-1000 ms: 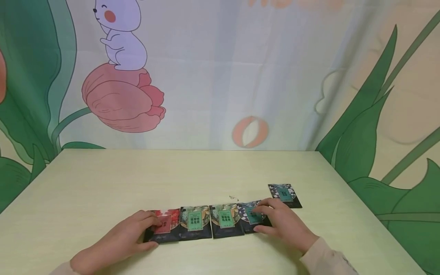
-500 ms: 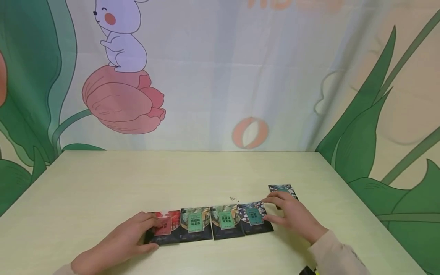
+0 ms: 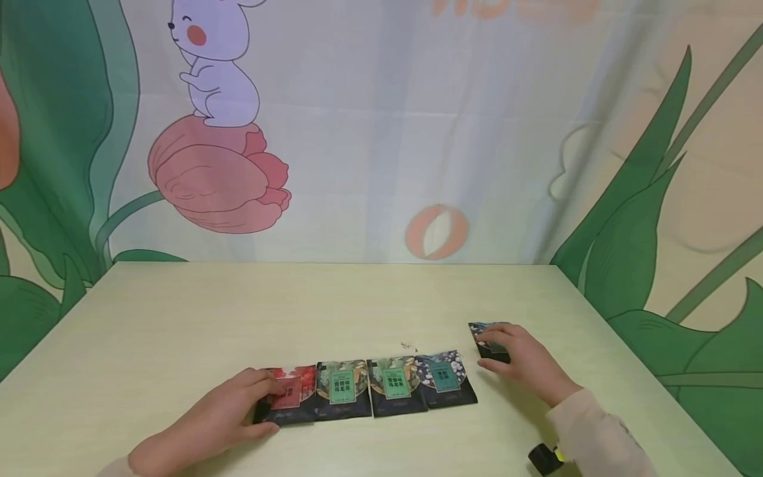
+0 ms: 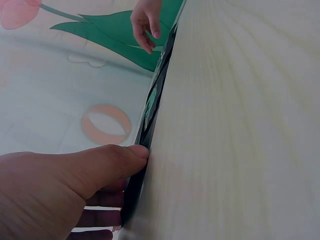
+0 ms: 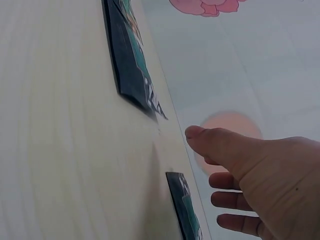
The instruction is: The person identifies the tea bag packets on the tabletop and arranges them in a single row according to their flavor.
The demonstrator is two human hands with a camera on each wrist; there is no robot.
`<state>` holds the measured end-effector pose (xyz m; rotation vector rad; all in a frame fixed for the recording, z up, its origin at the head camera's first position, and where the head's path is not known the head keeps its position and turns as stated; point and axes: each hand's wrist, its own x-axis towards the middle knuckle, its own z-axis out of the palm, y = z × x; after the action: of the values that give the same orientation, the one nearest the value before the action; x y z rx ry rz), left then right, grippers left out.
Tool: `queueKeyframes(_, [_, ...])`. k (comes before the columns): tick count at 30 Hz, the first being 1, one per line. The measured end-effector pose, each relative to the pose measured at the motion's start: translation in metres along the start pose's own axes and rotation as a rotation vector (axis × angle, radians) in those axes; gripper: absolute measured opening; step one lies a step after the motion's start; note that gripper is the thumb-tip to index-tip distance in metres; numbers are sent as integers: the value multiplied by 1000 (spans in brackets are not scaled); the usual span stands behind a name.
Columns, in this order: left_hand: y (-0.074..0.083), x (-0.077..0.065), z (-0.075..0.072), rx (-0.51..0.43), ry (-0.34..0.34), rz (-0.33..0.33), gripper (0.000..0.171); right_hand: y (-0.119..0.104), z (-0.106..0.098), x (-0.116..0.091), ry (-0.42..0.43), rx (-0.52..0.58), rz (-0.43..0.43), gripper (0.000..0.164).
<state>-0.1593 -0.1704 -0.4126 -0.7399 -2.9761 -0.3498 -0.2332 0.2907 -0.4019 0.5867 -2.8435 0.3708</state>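
Four-side-by-side tea sachets lie in a row: a red one [image 3: 306, 383], two green-labelled ones, the left [image 3: 341, 387] and the right [image 3: 396, 384], and a blue flowered one [image 3: 447, 379]. My left hand [image 3: 217, 414] rests at the left end of the row, fingers over the red sachet and thumb at its lower corner. In the left wrist view the thumb of that left hand [image 4: 75, 182] touches the sachet's dark edge. Over a separate flowered sachet [image 3: 490, 350] hovers my right hand [image 3: 527, 364], covering much of it. The right wrist view shows relaxed fingers [image 5: 235, 200] apart from the sachet [image 5: 184, 207].
All sachets lie on a pale wooden table [image 3: 238, 311]. A small black object with a yellow part [image 3: 544, 458] shows beside the right sleeve at the front. Some dark specks [image 3: 408, 346] mark the tabletop behind the row. A printed cloth [image 3: 357, 165] hangs behind.
My right hand has moved off the flowered sachet at the row's right end, right and back to over the separate sachet. The black object has come into view. My left hand stays on the red sachet.
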Motion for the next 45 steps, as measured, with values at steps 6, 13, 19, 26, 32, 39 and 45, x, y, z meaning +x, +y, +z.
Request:
queueKeyframes(6, [0, 0, 1, -4, -5, -2, 49, 10, 3, -1, -58, 28, 98, 48])
queueKeyframes(13, [0, -1, 1, -12, -12, -10, 50, 20, 8, -4, -64, 29, 103, 50])
queueKeyframes(19, [1, 0, 0, -10, -21, -39, 51, 24, 11, -4, -56, 44, 94, 51])
queueKeyframes(26, [1, 1, 0, -3, -22, -51, 51, 24, 13, -4, -50, 39, 85, 51])
queueKeyframes(32, [0, 1, 0, 9, 2, -17, 50, 23, 12, -5, -61, 40, 87, 50])
queueKeyframes(39, [0, 0, 0, 2, 12, -7, 49, 21, 10, -5, -77, 39, 101, 48])
queueKeyframes(45, [0, 1, 0, 4, 4, -15, 49, 19, 7, -5, -104, 39, 124, 46])
